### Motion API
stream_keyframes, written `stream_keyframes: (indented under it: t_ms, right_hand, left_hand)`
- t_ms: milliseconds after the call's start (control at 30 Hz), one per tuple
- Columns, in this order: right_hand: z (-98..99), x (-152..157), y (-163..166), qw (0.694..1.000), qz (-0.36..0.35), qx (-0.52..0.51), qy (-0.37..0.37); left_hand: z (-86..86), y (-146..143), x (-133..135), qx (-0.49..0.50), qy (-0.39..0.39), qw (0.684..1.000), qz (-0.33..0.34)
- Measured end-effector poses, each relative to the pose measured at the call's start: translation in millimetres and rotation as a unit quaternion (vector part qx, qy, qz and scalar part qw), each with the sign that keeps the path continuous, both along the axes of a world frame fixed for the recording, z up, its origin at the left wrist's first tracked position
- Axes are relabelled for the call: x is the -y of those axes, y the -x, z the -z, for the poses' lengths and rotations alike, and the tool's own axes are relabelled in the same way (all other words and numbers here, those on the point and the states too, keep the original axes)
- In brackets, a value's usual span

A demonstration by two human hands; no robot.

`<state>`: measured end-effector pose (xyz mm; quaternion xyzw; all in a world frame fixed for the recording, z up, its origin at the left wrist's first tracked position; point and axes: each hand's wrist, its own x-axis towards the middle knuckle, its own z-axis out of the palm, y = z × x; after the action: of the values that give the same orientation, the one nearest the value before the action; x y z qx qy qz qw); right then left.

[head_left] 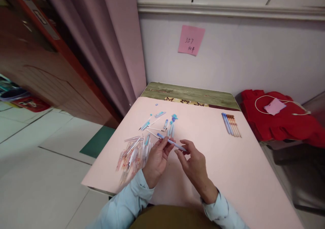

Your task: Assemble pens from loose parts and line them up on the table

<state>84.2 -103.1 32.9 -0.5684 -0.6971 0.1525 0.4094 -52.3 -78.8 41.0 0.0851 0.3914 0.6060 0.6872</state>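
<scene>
Both my hands hold one pale blue pen [170, 141] above the pink tabletop [241, 168]. My left hand [156, 160] pinches its middle with fingers curled. My right hand [193, 163] grips the pen's right end between thumb and fingertips. Just left of my left hand lies a heap of loose pen parts [133, 153], clear barrels and white refills. More small blue parts [167, 122] are scattered beyond the pen.
A neat row of finished pens [231, 124], blue and orange, lies at the table's far right. A red cloth [279, 120] with a white cable sits on a seat to the right. A pink note [191, 40] sticks to the wall. A curtain and a wooden door stand at left.
</scene>
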Motion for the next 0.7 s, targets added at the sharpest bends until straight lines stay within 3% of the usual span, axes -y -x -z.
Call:
stream_keyframes:
  t_ms: [100, 300, 500, 700]
  right_hand:
    - [0.3, 1.5, -0.1, 1.000, -0.003, -0.016, -0.016]
    - [-1.5, 1.0, -1.3, 0.995, 0.037, 0.056, -0.071]
    - [-3.9, 1.7, -4.9, 0.995, 0.038, 0.087, -0.041]
    - [-4.5, 2.6, -5.6, 0.999, 0.022, 0.014, -0.037]
  left_hand:
    - [-2.6, 4.7, -3.1, -0.018, -0.010, 1.000, -0.002]
    - [-5.8, 7.6, -0.9, -0.018, 0.008, 1.000, 0.008]
    - [-3.6, 4.6, 3.3, 0.001, 0.019, 0.999, 0.030]
    - [-3.2, 7.1, 1.8, -0.019, 0.003, 1.000, 0.002]
